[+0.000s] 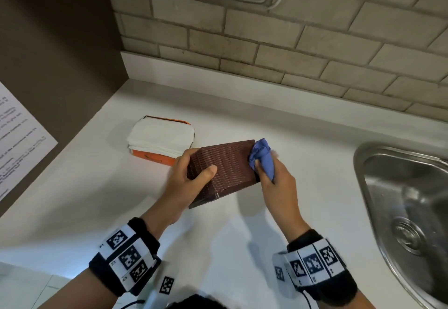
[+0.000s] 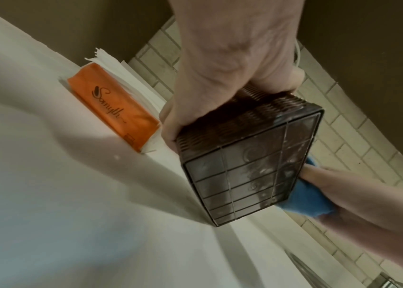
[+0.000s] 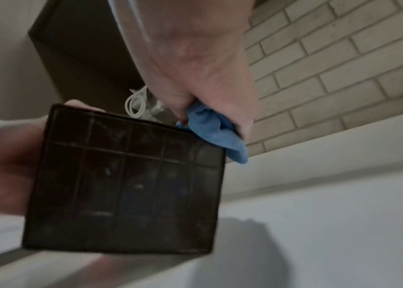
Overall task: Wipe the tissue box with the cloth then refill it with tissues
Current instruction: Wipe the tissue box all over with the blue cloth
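A brown woven-pattern tissue box (image 1: 225, 168) is lifted and tilted above the white counter (image 1: 303, 144). My left hand (image 1: 186, 178) grips its left end, thumb on the upper face. My right hand (image 1: 271, 175) holds a bunched blue cloth (image 1: 260, 156) against the box's right end. The left wrist view shows the box's gridded underside (image 2: 249, 171) and the cloth (image 2: 306, 202) behind it. In the right wrist view the cloth (image 3: 217, 132) sits at the box's (image 3: 126, 181) upper right corner. An orange pack of white tissues (image 1: 160, 140) lies on the counter to the left.
A steel sink (image 1: 409, 209) is set into the counter at the right. A brick-tiled wall (image 1: 291, 42) runs along the back, and a dark panel (image 1: 55, 54) with a printed sheet (image 1: 17, 139) stands at the left.
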The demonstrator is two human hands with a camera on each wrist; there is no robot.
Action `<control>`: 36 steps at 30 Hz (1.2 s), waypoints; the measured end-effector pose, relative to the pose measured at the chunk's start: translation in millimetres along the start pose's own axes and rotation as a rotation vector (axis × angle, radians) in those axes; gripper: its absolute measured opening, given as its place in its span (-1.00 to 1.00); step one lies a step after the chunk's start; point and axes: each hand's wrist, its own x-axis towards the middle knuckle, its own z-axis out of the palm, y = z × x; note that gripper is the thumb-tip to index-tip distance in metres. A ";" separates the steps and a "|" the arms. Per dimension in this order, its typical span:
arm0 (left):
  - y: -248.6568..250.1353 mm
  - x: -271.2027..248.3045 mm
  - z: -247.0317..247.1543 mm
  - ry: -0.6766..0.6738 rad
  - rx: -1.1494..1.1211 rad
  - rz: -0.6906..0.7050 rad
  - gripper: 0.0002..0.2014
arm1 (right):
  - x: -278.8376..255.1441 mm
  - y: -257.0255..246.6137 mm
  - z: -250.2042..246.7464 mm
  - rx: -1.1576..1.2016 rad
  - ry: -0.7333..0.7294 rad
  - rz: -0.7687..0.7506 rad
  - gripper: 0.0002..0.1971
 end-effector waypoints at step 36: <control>-6.6 4.6 -3.8 -0.111 0.015 0.057 -0.51 | -8.9 -14.1 10.9 -0.014 -0.121 -0.096 -0.40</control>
